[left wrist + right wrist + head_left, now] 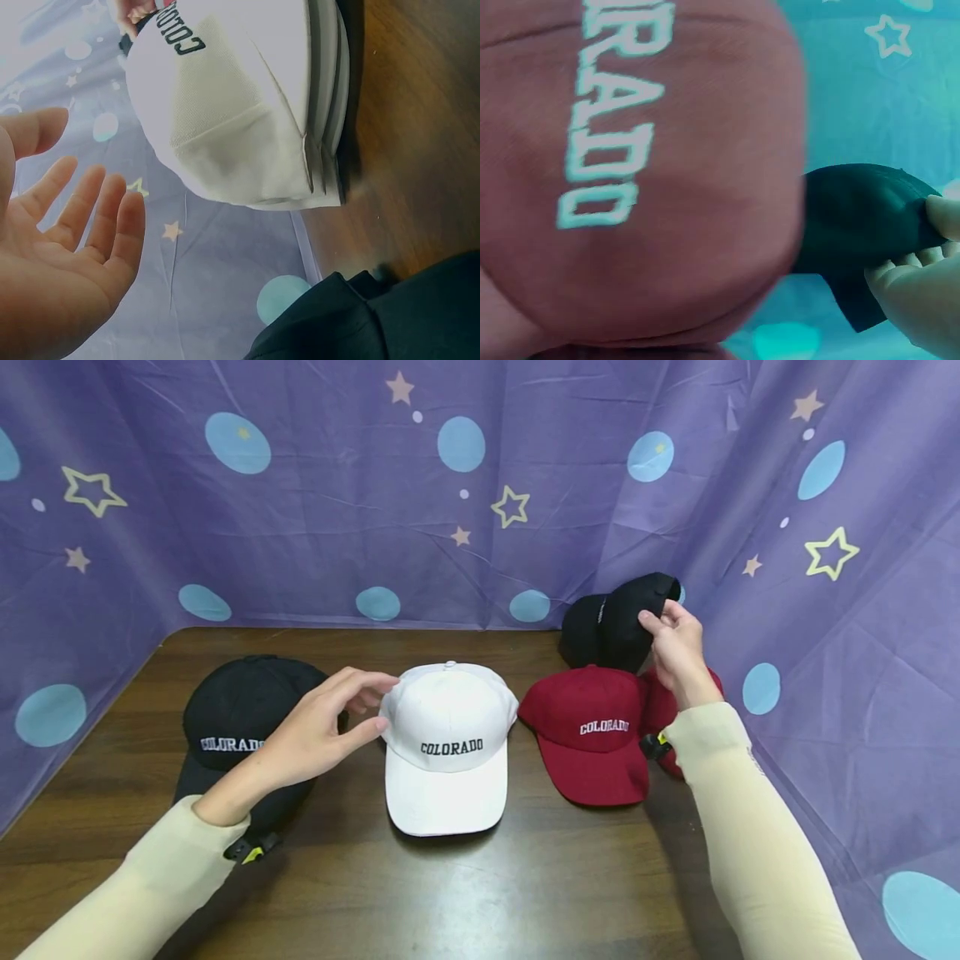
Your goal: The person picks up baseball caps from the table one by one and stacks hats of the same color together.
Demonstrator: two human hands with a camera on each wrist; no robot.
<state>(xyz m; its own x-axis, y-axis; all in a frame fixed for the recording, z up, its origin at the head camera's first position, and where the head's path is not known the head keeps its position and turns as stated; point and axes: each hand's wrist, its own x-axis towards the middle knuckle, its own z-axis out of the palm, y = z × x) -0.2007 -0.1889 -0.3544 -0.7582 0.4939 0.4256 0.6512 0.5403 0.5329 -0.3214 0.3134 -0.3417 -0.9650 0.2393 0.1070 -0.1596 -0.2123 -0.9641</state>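
Note:
At the back right my right hand pinches the rear edge of a black cap between thumb and fingers, behind the red caps. The right wrist view shows this black cap and the right hand beyond a red cap's front. My left hand hovers beside a white COLORADO cap, fingers loosely spread. In the left wrist view the left hand holds nothing and stands apart from the white caps, whose layered edges show a nested stack.
A black COLORADO cap sits at the left, partly behind my left forearm. A red COLORADO cap stands right of the white one, with another red cap partly hidden by my right wrist. A purple curtain encloses the wooden table.

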